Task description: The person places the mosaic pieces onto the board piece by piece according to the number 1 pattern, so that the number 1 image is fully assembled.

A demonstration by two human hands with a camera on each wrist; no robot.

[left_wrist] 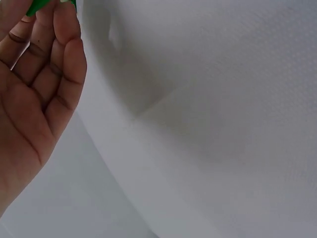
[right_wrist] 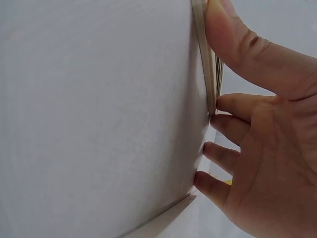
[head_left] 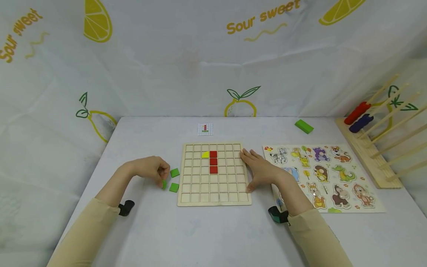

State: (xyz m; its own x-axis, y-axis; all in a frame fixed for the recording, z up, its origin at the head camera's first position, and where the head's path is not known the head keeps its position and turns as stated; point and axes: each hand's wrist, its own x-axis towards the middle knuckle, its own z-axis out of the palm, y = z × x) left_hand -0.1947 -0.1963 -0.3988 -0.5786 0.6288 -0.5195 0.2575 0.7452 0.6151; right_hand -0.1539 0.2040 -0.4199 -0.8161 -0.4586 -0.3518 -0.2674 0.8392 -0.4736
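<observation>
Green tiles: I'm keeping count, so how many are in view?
3 tiles: one pinched in the left hand, two between that hand and the board. The hand may hide more.

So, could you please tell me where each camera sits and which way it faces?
Head: worn on the head, facing forward and down at the grid board; left grip, right grip and sleeved forearms show.
Left wrist: on that wrist, looking toward the pinched green piece; left palm and fingers show.
Right wrist: on that wrist, looking toward the board's edge; right palm, thumb and fingers show.
Head and left wrist share the left grip and green piece.
</observation>
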